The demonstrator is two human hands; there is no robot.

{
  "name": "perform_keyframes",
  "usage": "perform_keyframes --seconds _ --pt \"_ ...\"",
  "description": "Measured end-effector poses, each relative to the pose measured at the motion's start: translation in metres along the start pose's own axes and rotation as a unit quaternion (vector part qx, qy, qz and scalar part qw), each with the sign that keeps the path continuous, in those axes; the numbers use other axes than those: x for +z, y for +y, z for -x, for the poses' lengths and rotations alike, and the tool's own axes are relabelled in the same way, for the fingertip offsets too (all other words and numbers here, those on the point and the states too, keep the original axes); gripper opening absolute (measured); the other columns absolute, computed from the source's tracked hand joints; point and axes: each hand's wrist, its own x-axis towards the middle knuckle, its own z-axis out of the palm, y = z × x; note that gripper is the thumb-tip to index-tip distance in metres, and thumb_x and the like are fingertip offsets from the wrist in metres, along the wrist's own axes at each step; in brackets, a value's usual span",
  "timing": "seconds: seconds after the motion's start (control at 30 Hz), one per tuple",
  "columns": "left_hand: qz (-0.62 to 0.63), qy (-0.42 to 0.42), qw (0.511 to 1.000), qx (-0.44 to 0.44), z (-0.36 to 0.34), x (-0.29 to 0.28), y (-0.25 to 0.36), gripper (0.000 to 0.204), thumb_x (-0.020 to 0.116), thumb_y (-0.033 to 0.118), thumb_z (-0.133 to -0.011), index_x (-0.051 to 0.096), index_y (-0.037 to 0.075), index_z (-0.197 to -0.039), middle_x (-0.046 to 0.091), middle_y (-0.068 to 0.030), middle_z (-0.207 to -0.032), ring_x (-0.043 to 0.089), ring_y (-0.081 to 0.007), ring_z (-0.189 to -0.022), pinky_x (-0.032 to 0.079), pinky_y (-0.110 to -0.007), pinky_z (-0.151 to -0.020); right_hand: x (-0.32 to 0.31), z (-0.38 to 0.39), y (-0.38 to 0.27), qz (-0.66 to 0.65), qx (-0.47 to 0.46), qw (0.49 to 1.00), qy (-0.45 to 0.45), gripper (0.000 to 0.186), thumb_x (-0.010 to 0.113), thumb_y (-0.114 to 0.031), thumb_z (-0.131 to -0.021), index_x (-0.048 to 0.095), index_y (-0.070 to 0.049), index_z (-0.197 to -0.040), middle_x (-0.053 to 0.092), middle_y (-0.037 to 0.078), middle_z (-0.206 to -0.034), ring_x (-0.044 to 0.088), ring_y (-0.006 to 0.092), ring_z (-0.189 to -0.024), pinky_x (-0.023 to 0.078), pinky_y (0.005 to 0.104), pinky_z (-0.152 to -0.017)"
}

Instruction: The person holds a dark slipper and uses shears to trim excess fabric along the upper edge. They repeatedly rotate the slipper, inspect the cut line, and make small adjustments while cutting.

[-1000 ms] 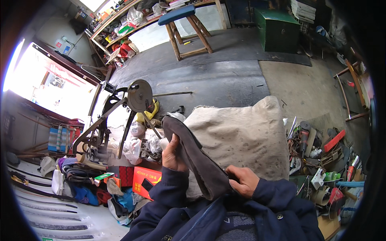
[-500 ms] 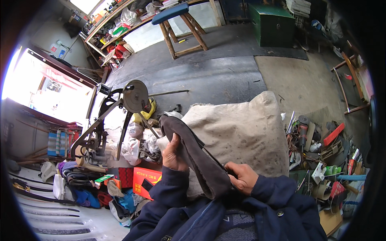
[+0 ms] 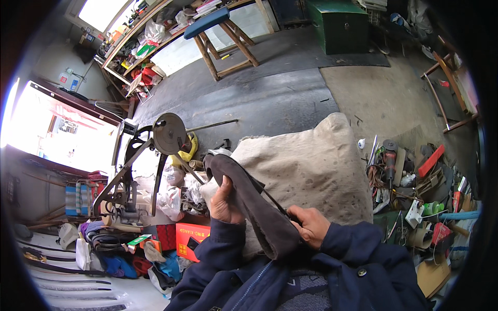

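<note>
A dark brown suede boot (image 3: 244, 194) lies slantwise across my lap, its narrower end toward the far left and its wide end close to my jacket. My left hand (image 3: 226, 205) is wrapped round its left side, thumb up on the suede. On the other side, my right hand (image 3: 310, 226) is closed against the boot's right edge, near the wide end. Its fingertips are partly hidden behind the boot. A thin black strip runs along that edge toward my right hand. Beneath the boot, a stained beige cloth (image 3: 301, 160) covers my lap.
A hand-cranked sewing machine (image 3: 168, 133) with a large wheel stands at left. Fabric scraps and a red box (image 3: 188, 236) lie below it. Tools, including an angle grinder (image 3: 390, 163), crowd the right side. A blue-topped stool (image 3: 207, 23) and green chest (image 3: 340, 28) stand farther off.
The view has shifted slightly, so the surroundings sit a little differently. Both hands keep their hold on the boot, whose wide end has turned slightly toward the right.
</note>
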Motion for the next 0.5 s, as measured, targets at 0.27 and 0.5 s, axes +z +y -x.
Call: perform_keyframes --seconds 0.27,0.5 --pt "-0.011 0.031 0.999 -0.002 -0.0018 -0.0005 -0.0033 0.029 0.061 0.027 -0.104 0.069 0.006 -0.123 0.074 -0.0103 -0.116 0.072 -0.0269 -0.102 0.059 -0.047 -0.091 -0.0023 -0.0031 0.0008 0.034 -0.003 0.999 0.0 0.039 0.062 -0.038 -0.097 0.058 -0.001 -0.109 0.067 0.026 -0.091 0.064 0.0479 -0.087 0.051 0.0509 -0.074" --pt "-0.021 0.01 1.0 0.0 -0.0024 0.0032 -0.003 0.03 0.061 0.026 -0.104 0.067 0.007 -0.126 0.074 -0.0098 -0.118 0.072 -0.027 -0.104 0.059 -0.046 -0.092 -0.0017 -0.0057 0.0038 0.051 -0.011 0.999 0.005 0.043 0.06 -0.042 -0.098 0.056 -0.001 -0.108 0.067 0.026 -0.091 0.064 0.0487 -0.089 0.051 0.0525 -0.075"
